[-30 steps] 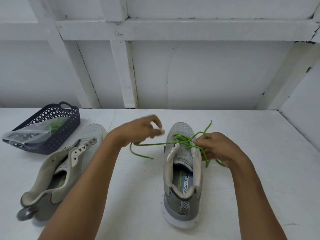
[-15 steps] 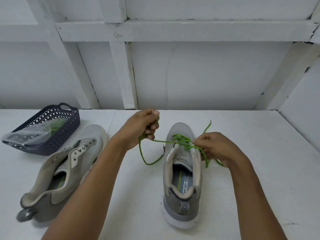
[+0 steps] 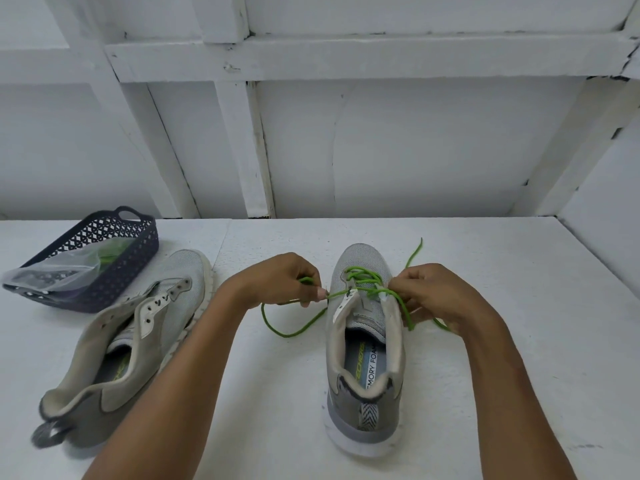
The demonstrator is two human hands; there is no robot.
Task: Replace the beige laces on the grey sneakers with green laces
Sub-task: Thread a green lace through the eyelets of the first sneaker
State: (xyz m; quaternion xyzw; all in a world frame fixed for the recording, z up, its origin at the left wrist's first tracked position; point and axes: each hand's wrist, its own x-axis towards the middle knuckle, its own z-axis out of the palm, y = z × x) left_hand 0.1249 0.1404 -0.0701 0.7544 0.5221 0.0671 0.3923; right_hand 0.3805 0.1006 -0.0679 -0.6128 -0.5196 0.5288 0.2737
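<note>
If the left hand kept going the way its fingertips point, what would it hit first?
Likely the eyelet edge of the upright grey sneaker; the left hand, pinching the green lace, points at it.

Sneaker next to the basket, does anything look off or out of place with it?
Yes. The sneaker beside the basket lies tipped on its side, eyelets bare and tongue slack, while the other sneaker stands upright with the green lace partly threaded. No damage shows.

2 grey sneakers (image 3: 367, 368) (image 3: 149, 327), 1 green lace (image 3: 363, 275), 1 dk basket (image 3: 152, 233) w/ 1 plastic bag (image 3: 52, 275), 2 hands (image 3: 280, 282) (image 3: 440, 292).
</note>
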